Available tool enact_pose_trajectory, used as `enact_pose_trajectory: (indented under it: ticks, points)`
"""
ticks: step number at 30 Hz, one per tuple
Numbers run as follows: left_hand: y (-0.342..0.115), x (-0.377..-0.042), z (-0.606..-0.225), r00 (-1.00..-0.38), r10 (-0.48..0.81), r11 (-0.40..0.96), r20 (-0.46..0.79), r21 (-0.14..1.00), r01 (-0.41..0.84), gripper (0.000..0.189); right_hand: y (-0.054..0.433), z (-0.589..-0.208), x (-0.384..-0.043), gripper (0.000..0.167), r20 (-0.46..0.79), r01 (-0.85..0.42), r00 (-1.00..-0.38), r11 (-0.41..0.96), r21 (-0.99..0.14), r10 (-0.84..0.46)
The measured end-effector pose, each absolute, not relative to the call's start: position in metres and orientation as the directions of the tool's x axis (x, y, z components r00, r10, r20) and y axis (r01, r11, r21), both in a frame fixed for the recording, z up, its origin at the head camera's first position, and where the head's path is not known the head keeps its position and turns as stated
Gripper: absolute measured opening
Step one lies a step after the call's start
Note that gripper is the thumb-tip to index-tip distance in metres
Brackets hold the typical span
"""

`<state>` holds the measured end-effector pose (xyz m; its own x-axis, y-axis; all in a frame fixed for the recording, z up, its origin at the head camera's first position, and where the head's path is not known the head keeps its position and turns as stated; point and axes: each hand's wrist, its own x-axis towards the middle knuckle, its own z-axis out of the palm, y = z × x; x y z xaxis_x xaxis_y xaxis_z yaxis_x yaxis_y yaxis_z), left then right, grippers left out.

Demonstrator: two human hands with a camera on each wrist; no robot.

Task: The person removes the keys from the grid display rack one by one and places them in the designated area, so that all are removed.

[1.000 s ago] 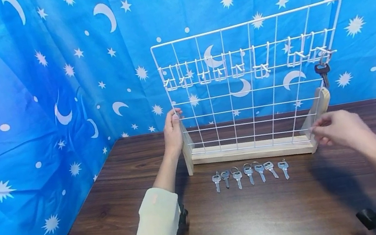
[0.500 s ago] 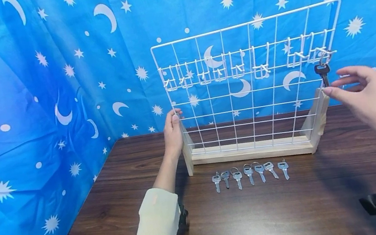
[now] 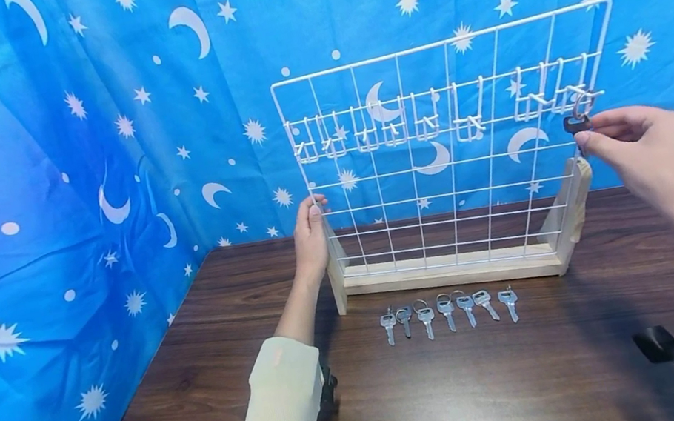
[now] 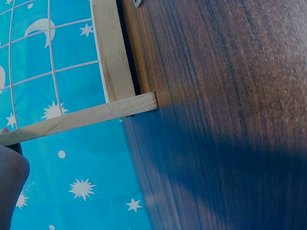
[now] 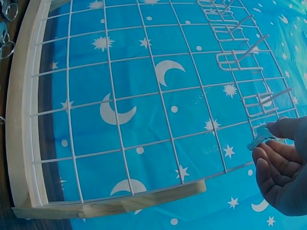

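A white wire grid rack (image 3: 443,42) with a row of hooks (image 3: 469,128) stands on a wooden base (image 3: 449,270). My left hand (image 3: 310,238) grips its left side, where the wire meets the wooden upright (image 4: 81,119). At the rack's right end, a key (image 3: 577,124) hangs by its ring from the last hook. My right hand (image 3: 662,153) pinches this key between thumb and fingers, and the fingers hide its lower part. In the right wrist view the key's head (image 5: 260,136) shows at the fingertips.
Several keys, one of them a silver key (image 3: 425,315), lie in a row on the dark wood table (image 3: 452,401) in front of the base. A blue curtain (image 3: 113,129) with moons and stars hangs behind and to the left.
My right hand has risen from beside the lower right of the rack to the hanging key and now pinches it. My left hand stays at the left upright.
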<state>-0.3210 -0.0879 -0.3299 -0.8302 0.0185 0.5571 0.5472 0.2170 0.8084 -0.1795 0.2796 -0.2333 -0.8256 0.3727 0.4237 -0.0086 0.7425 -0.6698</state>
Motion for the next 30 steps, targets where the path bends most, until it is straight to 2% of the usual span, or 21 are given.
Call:
enact_pose_trajectory:
  ticks: [11, 22, 30]
  points:
    - [-0.088, -0.322, -0.332, -0.828, 0.014, 0.229, 0.561, 0.804, 0.549, 0.038, 0.277, -0.231, -0.185, 0.056, 0.439, -0.024, -0.816, 0.736, -0.677, 0.377]
    - [-0.088, -0.321, -0.330, -0.837, 0.022, 0.207, 0.547, 0.816, 0.539, 0.036, 0.275, -0.233, -0.185, 0.050, 0.438, -0.075, -0.799, 0.655, -0.752, 0.412]
    - [-0.083, -0.291, -0.308, -0.839, 0.018, 0.233, 0.544, 0.814, 0.532, 0.031, 0.272, -0.234, -0.182, 0.043, 0.466, -0.139, -0.769, 0.598, -0.790, 0.437]
